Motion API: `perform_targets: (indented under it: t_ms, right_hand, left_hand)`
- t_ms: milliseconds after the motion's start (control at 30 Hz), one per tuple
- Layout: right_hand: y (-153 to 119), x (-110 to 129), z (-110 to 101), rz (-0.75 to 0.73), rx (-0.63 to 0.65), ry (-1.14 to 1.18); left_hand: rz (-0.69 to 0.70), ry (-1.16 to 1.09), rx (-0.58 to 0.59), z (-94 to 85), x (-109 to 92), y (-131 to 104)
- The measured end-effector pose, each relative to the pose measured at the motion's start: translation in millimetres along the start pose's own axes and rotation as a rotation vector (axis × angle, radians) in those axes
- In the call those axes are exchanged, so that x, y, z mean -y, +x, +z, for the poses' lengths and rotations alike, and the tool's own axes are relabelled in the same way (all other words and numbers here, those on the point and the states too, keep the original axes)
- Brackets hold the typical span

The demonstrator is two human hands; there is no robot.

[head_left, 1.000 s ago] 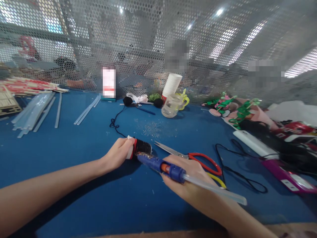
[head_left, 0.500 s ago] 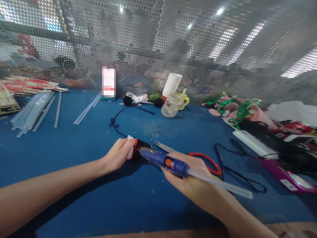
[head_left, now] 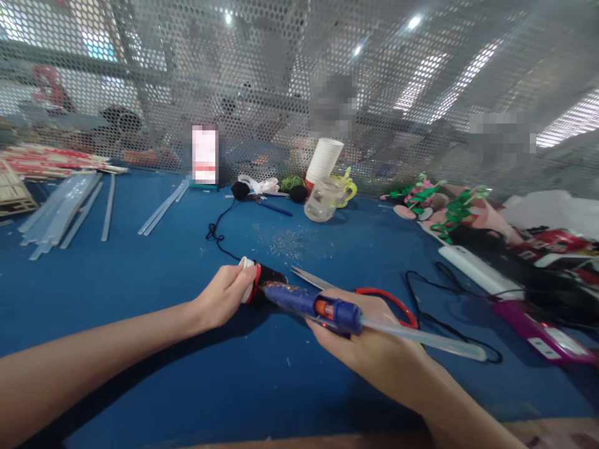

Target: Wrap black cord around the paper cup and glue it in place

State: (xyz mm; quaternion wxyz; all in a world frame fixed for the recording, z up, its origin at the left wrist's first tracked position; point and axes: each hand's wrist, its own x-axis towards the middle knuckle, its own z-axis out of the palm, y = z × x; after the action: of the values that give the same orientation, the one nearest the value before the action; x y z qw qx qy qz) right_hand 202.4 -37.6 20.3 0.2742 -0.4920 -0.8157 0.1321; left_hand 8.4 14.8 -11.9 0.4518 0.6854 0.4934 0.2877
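My left hand (head_left: 223,295) is closed round the white rim end of a paper cup (head_left: 271,274), which lies sideways with black yarn wrapped over most of it and a red band near the rim. In my right hand (head_left: 365,330) is a blue glue gun (head_left: 292,298), its nozzle end right at the cup's black side; whether it touches I cannot tell. A clear glue stick (head_left: 425,337) juts from the gun's back. Black yarn (head_left: 215,234) trails from the cup to a black ball (head_left: 240,190). Scissors with red handles (head_left: 390,301) lie partly hidden behind my right hand.
Spare glue sticks (head_left: 60,209) and red-tipped sticks (head_left: 51,161) lie at the left. A phone (head_left: 204,154) stands at the back, near a clear mug (head_left: 322,201) and stacked paper cups (head_left: 324,159). At right are a purple-and-white power strip (head_left: 538,330), cables and green craft pieces (head_left: 458,212).
The glue gun has tilted slightly, its back end and glue stick shifting a little right. My left hand still holds the cup in nearly the same place.
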Motion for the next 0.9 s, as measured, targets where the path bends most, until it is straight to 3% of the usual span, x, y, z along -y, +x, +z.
perform_targets:
  t_ms: [300, 700, 900]
  right_hand:
    - [3.0, -3.8, -1.4, 0.082, -0.022, -0.033]
    - [9.0, -2.5, -7.6, 0.013, -0.010, 0.016]
    - [5.2, -5.1, -5.6, 0.044, 0.005, -0.026]
  left_hand:
    - [0.059, 0.043, 0.008, 1.0, -2.9, -1.3]
    - [0.205, 0.155, 0.029, -1.5, -1.4, -4.4]
    - [0.212, 0.194, 0.020, -1.7, -0.4, -3.8]
